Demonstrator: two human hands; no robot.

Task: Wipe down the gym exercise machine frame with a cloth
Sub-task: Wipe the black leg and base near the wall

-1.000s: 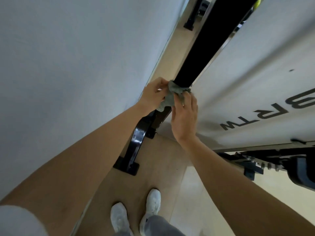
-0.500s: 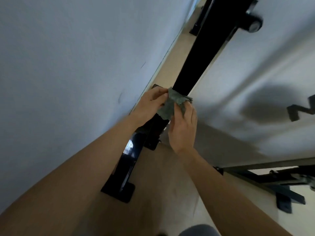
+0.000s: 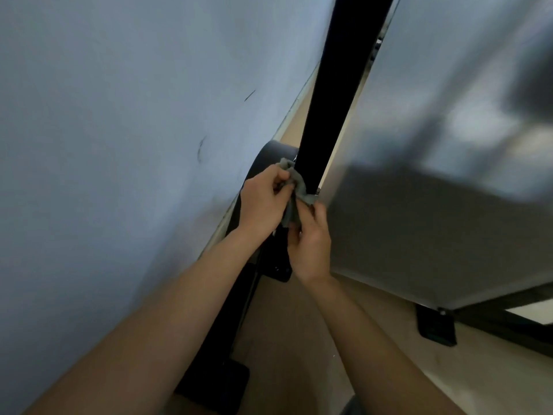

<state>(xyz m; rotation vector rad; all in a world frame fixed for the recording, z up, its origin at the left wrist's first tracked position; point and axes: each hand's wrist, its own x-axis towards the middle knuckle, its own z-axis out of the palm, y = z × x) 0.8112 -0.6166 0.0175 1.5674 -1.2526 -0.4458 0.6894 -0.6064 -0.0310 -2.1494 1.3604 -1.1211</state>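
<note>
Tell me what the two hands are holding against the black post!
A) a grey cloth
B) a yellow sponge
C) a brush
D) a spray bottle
A: the left hand and the right hand both grip a crumpled grey cloth that lies against the black post.

Pale blue-grey wall (image 3: 104,145) filling nine to eleven o'clock, dark scuff marks (image 3: 201,148) scratched across it. Light skirting strip (image 3: 285,122) along its foot, running up toward twelve. Beige floor (image 3: 299,339) at six, dim, in shadow. Brighter patch (image 3: 535,313) out at four.
</note>
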